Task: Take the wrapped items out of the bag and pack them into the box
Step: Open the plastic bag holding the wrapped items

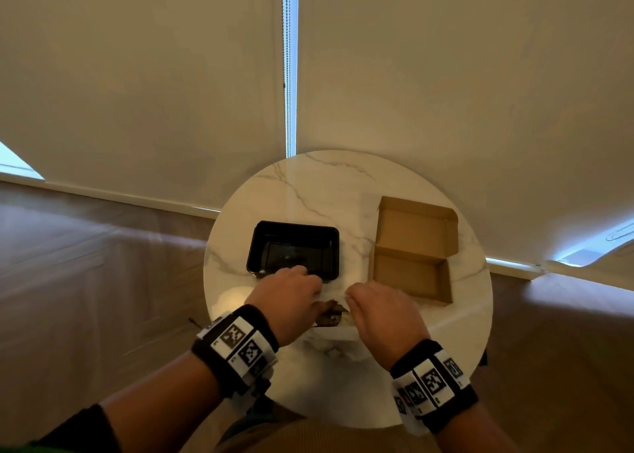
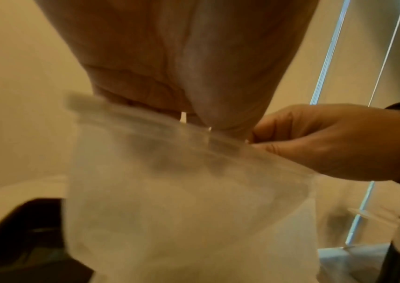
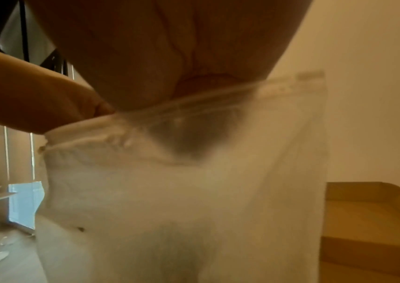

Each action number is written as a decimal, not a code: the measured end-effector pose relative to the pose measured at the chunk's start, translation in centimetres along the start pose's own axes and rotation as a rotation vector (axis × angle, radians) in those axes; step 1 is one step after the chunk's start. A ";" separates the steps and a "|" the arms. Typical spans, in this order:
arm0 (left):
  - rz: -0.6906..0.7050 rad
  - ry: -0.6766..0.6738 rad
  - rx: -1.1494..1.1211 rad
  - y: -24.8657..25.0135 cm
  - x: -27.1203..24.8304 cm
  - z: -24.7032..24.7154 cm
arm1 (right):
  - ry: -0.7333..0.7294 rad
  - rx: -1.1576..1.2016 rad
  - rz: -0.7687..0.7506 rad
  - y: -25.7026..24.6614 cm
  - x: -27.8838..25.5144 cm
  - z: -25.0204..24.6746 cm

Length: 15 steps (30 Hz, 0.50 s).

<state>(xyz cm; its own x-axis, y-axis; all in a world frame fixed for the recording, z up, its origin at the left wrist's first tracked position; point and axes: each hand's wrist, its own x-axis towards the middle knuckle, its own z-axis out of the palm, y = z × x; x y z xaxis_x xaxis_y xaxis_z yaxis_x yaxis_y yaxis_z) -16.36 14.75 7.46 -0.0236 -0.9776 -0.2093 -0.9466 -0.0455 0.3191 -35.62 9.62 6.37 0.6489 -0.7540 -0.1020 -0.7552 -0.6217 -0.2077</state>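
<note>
Both hands pinch the sealed top strip of a frosted, translucent plastic zip bag (image 2: 189, 191), held just off the round white marble table (image 1: 308, 184) on the near side of the open brown cardboard box (image 1: 411, 246). The left hand (image 1: 291, 298) grips the strip toward one end and the right hand (image 1: 377, 312) toward the other, thumbs and fingers pressed onto the zip ridge, knuckles nearly meeting. The box lies with its lid flap folded away from the person and nothing inside; a shiny black plastic tray (image 1: 295, 250) sits left of the box.

The film looks thin, limp and slippery, so it should weigh almost nothing and sag wherever it is unsupported; the stiffer zip ridge is the sensible place to hold, peeling the two lips apart.

The wrapped items barely show: from the head view only a dark brownish scrap (image 1: 331, 315) between the wrists, and through the frosted film just vague shadows. Their number and shape cannot be told, and motion blur hides whether the seal has started to part
</note>
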 end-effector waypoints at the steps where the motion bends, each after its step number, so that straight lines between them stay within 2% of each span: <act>1: -0.004 -0.011 -0.064 0.1 0.1 0.5 | 0.038 0.026 -0.023 0.0 -0.2 0.4; 3: -0.056 -0.045 -0.233 0.1 0.4 1.3 | 0.060 0.059 -0.022 0.4 -0.7 1.4; 6: -0.151 -0.081 -0.549 -0.7 0.7 1.4 | -0.003 0.073 0.086 2.1 -1.8 2.7; 8: -0.166 -0.092 -0.729 -1.3 0.9 0.9 | -0.022 0.091 0.159 3.2 -2.7 3.1; 12: -0.158 -0.139 -0.852 -2.6 1.5 0.4 | -0.060 0.157 0.265 4.7 -4.0 2.8; 15: -0.222 -0.171 -0.969 -3.2 2.0 0.1 | -0.001 0.343 0.379 5.6 -4.3 2.3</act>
<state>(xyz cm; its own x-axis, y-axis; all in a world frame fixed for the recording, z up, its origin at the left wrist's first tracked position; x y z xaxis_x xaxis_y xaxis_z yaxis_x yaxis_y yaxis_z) -13.43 13.00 5.89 0.0039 -0.8874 -0.4610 -0.2677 -0.4451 0.8545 -42.39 9.85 3.41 0.3357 -0.9129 -0.2324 -0.8635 -0.1996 -0.4631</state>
